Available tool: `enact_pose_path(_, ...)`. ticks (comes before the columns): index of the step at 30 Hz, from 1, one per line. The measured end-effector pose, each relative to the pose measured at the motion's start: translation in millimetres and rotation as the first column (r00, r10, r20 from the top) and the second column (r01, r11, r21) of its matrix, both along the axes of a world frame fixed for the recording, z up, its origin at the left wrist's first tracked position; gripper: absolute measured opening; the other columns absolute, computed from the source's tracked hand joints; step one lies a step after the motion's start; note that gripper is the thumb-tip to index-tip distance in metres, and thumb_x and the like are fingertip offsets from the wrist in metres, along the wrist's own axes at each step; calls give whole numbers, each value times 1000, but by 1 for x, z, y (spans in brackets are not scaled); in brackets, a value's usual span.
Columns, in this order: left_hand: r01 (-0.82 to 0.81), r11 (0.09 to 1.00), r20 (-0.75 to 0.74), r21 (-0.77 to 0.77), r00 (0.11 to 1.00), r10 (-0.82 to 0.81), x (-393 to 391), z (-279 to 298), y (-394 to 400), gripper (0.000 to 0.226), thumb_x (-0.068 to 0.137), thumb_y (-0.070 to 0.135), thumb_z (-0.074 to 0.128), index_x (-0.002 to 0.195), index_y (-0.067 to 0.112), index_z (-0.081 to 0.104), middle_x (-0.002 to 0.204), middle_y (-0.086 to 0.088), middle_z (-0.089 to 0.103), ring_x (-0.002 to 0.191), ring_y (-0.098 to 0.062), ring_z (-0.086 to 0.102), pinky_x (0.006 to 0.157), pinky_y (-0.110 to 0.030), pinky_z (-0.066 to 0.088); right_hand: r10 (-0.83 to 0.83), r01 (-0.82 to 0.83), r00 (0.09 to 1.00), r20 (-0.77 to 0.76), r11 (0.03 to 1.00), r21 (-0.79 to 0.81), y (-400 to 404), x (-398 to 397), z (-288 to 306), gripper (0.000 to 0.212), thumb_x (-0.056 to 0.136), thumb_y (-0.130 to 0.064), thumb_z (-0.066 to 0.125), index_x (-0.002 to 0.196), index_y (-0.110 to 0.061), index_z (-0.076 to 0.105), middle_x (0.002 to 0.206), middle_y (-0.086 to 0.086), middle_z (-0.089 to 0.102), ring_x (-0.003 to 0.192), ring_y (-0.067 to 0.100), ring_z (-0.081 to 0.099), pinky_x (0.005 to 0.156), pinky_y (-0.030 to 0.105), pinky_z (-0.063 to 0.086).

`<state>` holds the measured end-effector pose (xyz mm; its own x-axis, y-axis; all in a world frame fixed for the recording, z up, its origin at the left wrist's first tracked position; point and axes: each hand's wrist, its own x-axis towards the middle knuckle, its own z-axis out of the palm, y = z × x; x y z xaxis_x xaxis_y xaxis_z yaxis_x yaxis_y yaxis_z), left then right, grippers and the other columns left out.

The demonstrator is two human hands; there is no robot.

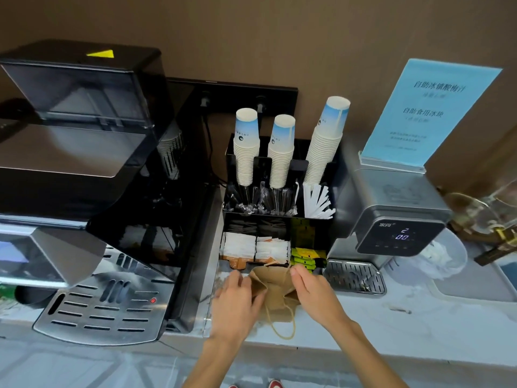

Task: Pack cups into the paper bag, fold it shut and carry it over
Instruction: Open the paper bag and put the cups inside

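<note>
You are facing a pale marbled counter (419,326) set against a brown wall. On it, from your left, stand a steel and black coffee machine (92,208), a black organiser (279,219) holding cup stacks and sachets, and a grey dispenser (391,214) with a lit display and a blue sign on top. A brown paper bag (275,292) lies on the counter just in front of the organiser, and a clear lidded container (447,259) sits to the right of the dispenser

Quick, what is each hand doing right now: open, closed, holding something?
Left hand: fingers closed on the left edge of the paper bag.
Right hand: fingers pinching the bag's right edge.
</note>
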<state>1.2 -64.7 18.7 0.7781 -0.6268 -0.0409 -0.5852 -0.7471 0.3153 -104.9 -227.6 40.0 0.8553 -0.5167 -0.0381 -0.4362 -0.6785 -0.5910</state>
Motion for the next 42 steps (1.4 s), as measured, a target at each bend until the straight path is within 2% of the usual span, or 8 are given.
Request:
enact_pose_path(6, 93, 992, -55, -89, 994, -98, 5, 1, -6, 42, 102, 44, 39, 106, 16, 69, 122, 0, 59, 102, -20, 64, 91, -36, 55, -100, 106, 992, -77, 991, 84, 8, -5, 16, 33, 100, -57, 27, 113, -35, 49, 71, -15, 59, 82, 14, 65, 70, 34, 49)
enact_pose_path(10, 65, 991, -61, -113, 996, -72, 5, 6, -5, 37, 101, 40, 39, 99, 19, 69, 119, 0, 61, 101, -20, 64, 85, -33, 54, -247, 243, 945, 212, 969, 43, 24, -19, 29, 10, 99, -31, 50, 91, -32, 56, 88, -11, 63, 87, 2, 60, 71, 10, 43)
enact_pose_path(14, 80, 975, -104, -207, 989, -104, 5, 9, -7, 29, 99, 31, 45, 97, 15, 69, 115, 0, 65, 108, -20, 55, 91, -33, 50, 121, -88, 946, 301, 989, -118, 50, -19, 54, 11, 92, -20, 54, 82, -20, 59, 84, -12, 60, 83, 6, 55, 72, 17, 44)
enact_pose_path(18, 43, 955, -206, -293, 973, -107, 7, 15, -9, 15, 96, 22, 48, 83, 18, 56, 95, -3, 68, 86, -21, 62, 68, -28, 45, 282, -301, 941, -187, 950, -86, 45, 14, 71, 18, 91, -20, 44, 90, -16, 61, 99, 1, 65, 89, 17, 58, 73, 30, 47)
enact_pose_path(21, 48, 956, -226, -288, 967, -116, 6, 16, -10, 14, 95, 21, 48, 92, 16, 61, 98, -3, 69, 84, -18, 64, 67, -28, 47, 311, -381, 745, -590, 925, 7, 36, 38, 69, 28, 92, -7, 43, 114, -4, 62, 118, 16, 62, 96, 30, 60, 67, 29, 41)
enact_pose_path(30, -67, 964, -306, -256, 952, -15, 4, 26, -9, 14, 89, 16, 44, 82, 17, 56, 90, -4, 66, 76, -24, 64, 69, -40, 55, 173, -416, 563, -808, 904, -97, 33, 76, 52, 36, 92, -15, 60, 128, -13, 59, 129, 12, 59, 118, 33, 57, 94, 41, 49)
enact_pose_path(35, -98, 962, -305, -255, 952, 16, 13, 31, -3, 20, 87, 9, 44, 70, 19, 44, 82, 0, 57, 66, -19, 52, 60, -31, 40, 209, -355, 478, -853, 934, 31, 25, 72, 43, 77, 86, -11, 66, 152, -24, 28, 143, 14, 52, 125, 35, 55, 97, 42, 51)
enact_pose_path(42, -1, 996, -348, -94, 937, -32, 15, 38, -6, 14, 86, 20, 50, 85, 13, 62, 99, -10, 70, 84, -26, 64, 72, -37, 54, 339, -357, 429, -837, 915, 187, 5, 72, 37, 125, 64, -37, 90, 156, -33, 5, 160, 4, 34, 139, 32, 41, 106, 39, 42)
